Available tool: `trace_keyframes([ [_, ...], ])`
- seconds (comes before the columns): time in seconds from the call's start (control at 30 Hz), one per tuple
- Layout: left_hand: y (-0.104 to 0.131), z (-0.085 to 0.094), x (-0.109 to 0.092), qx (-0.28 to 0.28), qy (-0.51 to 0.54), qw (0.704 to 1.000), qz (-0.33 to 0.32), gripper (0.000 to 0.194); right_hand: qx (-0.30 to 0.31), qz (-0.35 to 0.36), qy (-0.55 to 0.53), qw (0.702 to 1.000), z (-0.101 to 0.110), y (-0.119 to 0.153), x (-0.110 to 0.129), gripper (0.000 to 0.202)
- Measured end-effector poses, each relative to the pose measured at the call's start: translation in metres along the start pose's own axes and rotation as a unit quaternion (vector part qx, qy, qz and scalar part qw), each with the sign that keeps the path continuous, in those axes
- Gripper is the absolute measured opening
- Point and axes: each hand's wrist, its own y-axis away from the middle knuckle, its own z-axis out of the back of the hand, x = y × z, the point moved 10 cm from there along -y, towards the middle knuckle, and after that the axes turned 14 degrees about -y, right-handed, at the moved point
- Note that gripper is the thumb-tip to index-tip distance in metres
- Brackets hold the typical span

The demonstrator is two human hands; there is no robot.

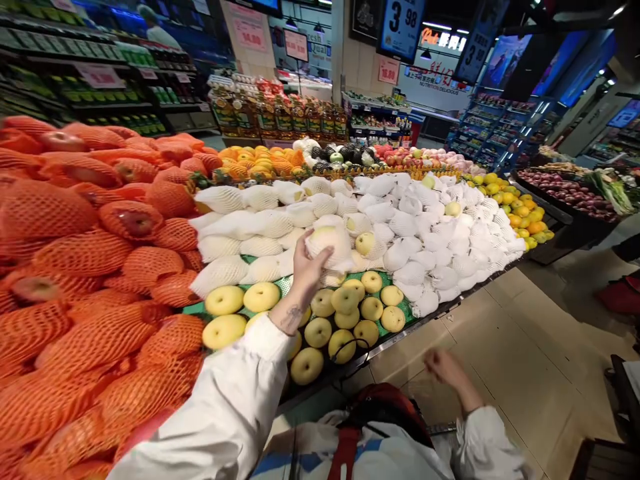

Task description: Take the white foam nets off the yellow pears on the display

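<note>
My left hand (311, 261) is closed around a pale yellow pear (330, 241) in a white foam net, above the middle of the fruit display. Under and beyond it lie rows of other net-wrapped pears (265, 223). Bare yellow pears (345, 300) sit on a green mat nearer to me, below my left forearm and to its right. My right hand (444, 368) hangs over the floor, off the front edge of the display. Its fingers are curled in and slightly blurred, and nothing shows in them.
Apples in orange foam nets (80, 260) are heaped on the left. Loose white-wrapped fruit (425, 227) covers the right side, with orange-yellow citrus (523, 210) past it. Oil bottles (280, 117) stand behind. A metal edge (400, 333) borders the display, and tiled floor (500, 333) lies right.
</note>
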Motion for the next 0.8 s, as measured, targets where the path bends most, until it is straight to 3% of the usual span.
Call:
trace_keyframes([
  [0.07,0.029,0.014,-0.021,-0.004,-0.005,0.997,-0.074,0.079,0.006,0.111,-0.076,0.991,0.001,-0.011,0.062,0.024],
  [0.13,0.066,0.031,-0.049,-0.027,-0.066,0.980,-0.187,0.084,-0.032,0.271,-0.179,0.945,0.011,-0.005,0.143,0.030],
  [0.2,0.103,0.040,-0.073,-0.041,-0.131,0.948,-0.287,0.083,-0.031,0.374,-0.229,0.898,0.004,0.009,0.207,0.026],
  [0.3,0.138,0.048,-0.087,-0.037,-0.176,0.922,-0.342,0.082,0.005,0.422,-0.245,0.873,-0.030,0.020,0.256,0.024],
  [0.37,0.149,0.052,-0.087,-0.036,-0.193,0.918,-0.344,0.083,0.018,0.419,-0.260,0.870,-0.051,0.017,0.257,0.027],
  [0.47,0.158,0.051,-0.087,-0.035,-0.242,0.903,-0.352,0.085,0.058,0.374,-0.287,0.880,-0.080,0.001,0.235,0.046],
  [0.53,0.164,0.045,-0.087,-0.029,-0.278,0.887,-0.367,0.086,0.115,0.324,-0.316,0.884,-0.102,-0.011,0.218,0.063],
  [0.63,0.170,0.033,-0.088,-0.003,-0.300,0.872,-0.386,0.088,0.182,0.254,-0.395,0.864,-0.129,-0.023,0.200,0.078],
  [0.73,0.168,0.025,-0.079,0.056,-0.218,0.910,-0.349,0.084,0.162,0.201,-0.461,0.849,-0.139,-0.032,0.185,0.083],
  [0.8,0.160,0.028,-0.061,0.064,-0.123,0.955,-0.262,0.077,0.155,0.179,-0.477,0.846,-0.144,-0.034,0.177,0.088],
])
